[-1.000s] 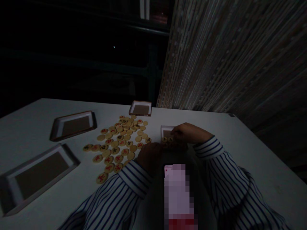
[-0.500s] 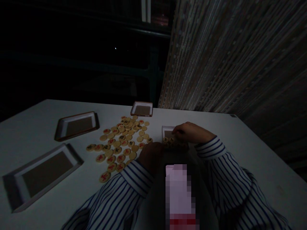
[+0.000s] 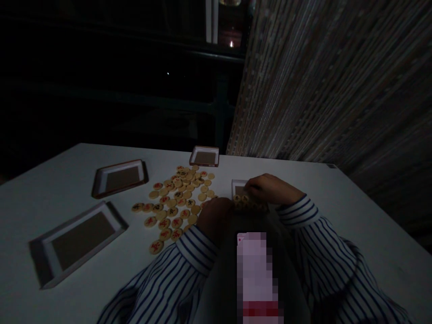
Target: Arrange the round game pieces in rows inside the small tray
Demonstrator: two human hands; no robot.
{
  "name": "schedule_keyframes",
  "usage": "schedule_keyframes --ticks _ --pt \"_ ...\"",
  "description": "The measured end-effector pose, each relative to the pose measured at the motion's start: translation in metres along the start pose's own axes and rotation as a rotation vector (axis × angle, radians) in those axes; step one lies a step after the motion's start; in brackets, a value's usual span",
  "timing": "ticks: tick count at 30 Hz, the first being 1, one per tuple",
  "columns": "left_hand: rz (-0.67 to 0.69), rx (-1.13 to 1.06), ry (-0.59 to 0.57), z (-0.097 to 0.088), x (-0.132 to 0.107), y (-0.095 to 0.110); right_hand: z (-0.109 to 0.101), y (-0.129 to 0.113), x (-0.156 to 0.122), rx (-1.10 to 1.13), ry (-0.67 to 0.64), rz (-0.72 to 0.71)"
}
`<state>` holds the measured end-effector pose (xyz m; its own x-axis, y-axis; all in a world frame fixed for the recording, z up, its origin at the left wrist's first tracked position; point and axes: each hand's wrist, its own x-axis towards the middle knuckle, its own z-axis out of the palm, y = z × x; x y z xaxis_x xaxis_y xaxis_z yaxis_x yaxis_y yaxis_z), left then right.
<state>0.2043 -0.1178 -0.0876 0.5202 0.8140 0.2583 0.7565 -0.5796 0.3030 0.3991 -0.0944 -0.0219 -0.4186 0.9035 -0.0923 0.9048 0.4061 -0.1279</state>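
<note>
"Many loose pieces (image 3: 178, 195) lie left of centre on the worktop (image 3: 337, 234). What's nearest them?"

"The left hand (image 3: 214, 215), just beside their right edge. The right hand (image 3: 273, 188) is over the right part of a box (image 3: 240, 190), right of centre."

"Holding anything?"

"Can't tell. The right's fingers curl inward, tips hidden; the left's are lost in shadow by the box's left side."

"How does the box lie?"

"Too covered to judge its long axis. A few pieces show inside."

"And the room around?"

"Loose pieces crowd its left; rightward, the worktop runs well on to its edge. A lit screen (image 3: 256, 274) sits below, bottom centre."
</note>
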Motion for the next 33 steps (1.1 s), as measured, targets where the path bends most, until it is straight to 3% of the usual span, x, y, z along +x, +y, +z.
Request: schedule_keyframes --ticks 6,14,19,23,29,33 --pt "0.027 -0.146 0.27 -0.015 -0.005 -0.002 -0.005 -0.004 -0.003 -0.007 0.106 -0.005" --pt "-0.084 -0.241 0.462 -0.052 -0.013 -0.016 -0.012 -0.008 -0.008 0.001 0.174 -0.025" --pt "-0.21 -0.222 0.518 -0.07 -0.018 -0.043 -0.012 -0.012 -0.007 -0.02 0.241 -0.019" --pt "-0.262 -0.233 0.476 -0.078 -0.022 -0.065 -0.011 -0.016 -0.006 -0.019 0.289 -0.015" --pt "-0.394 -0.26 0.476 -0.08 -0.03 -0.092 -0.009 -0.019 -0.004 -0.006 0.328 -0.015" --pt "-0.408 -0.233 0.482 -0.078 -0.035 -0.101 -0.006 -0.019 -0.004 0.019 0.337 -0.034"
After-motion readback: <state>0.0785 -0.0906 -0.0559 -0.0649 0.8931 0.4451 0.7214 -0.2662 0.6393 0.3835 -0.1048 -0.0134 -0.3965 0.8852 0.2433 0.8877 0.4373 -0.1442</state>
